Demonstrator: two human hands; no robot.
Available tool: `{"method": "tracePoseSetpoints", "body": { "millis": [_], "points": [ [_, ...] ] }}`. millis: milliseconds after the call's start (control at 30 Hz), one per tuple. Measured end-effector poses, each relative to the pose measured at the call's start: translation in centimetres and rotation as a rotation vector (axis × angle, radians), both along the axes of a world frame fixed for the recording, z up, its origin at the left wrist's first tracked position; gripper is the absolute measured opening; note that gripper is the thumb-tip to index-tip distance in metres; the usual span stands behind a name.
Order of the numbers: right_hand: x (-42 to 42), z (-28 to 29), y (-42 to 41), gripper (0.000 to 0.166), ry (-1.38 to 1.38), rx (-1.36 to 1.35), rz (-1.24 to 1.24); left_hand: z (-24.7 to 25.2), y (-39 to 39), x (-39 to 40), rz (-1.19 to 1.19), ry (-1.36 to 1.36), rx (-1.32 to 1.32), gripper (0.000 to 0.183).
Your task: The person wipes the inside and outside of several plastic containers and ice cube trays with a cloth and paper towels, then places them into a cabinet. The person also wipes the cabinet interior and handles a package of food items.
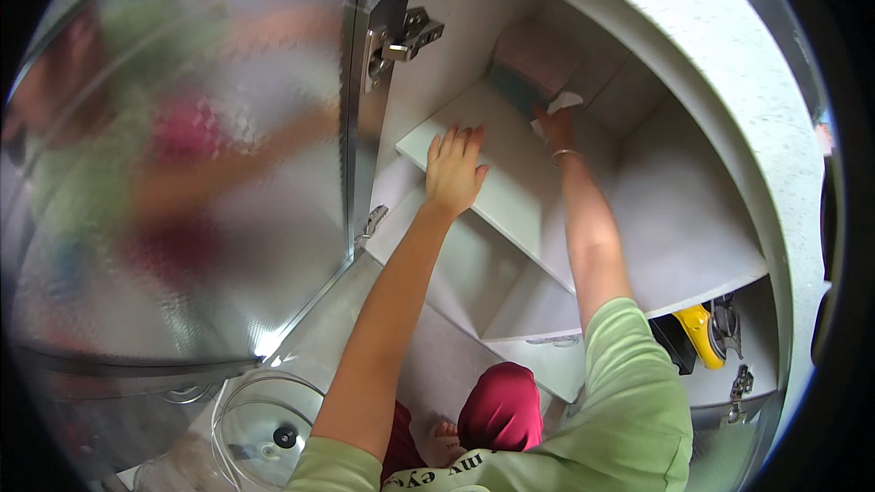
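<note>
Deep inside a white cabinet, my right hand (557,126) grips a crumpled white cloth or tissue (566,102) near the back of the upper shelf (523,178). My left hand (454,171) lies palm down with fingers spread on the front edge of that same shelf, holding nothing. Beyond my right hand, in the shaded back corner, stands a pinkish and teal box or package (533,58); its details are too dim to tell. Fingers of my right hand are partly hidden by the cloth.
The reflective cabinet door (273,171) stands open at left on metal hinges (410,37). A pale countertop (738,68) curves overhead at right. A yellow-and-black object (704,335) sits in the right compartment. Below left is a round glass lid (263,417) with a black knob.
</note>
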State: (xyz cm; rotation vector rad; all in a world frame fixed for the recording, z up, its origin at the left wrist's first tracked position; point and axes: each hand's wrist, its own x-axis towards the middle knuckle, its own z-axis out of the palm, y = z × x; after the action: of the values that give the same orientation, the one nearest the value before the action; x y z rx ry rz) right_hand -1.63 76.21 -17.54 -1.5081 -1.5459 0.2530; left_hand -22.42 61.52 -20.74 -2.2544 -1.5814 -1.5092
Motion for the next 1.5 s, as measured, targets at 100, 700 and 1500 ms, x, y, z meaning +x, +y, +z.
{"method": "tracePoseSetpoints", "body": {
  "millis": [100, 700, 1500],
  "points": [
    [3.6, -1.6, 0.3, 0.035, 0.155, 0.165, -0.173, 0.5, -0.1, 1.4, 0.010, 0.048, -0.004, 0.058],
    [-7.1, 23.6, -36.8, 0.033, -0.396, 0.947, 0.408, 35.1, -18.8, -9.2, 0.205, 0.416, 0.677, 0.078],
    [-4.7, 29.2, -37.4, 0.021, -0.760, 0.826, 0.084, 26.1, -35.4, -11.5, 0.105, -0.327, 0.735, 0.033]
  ]
}}
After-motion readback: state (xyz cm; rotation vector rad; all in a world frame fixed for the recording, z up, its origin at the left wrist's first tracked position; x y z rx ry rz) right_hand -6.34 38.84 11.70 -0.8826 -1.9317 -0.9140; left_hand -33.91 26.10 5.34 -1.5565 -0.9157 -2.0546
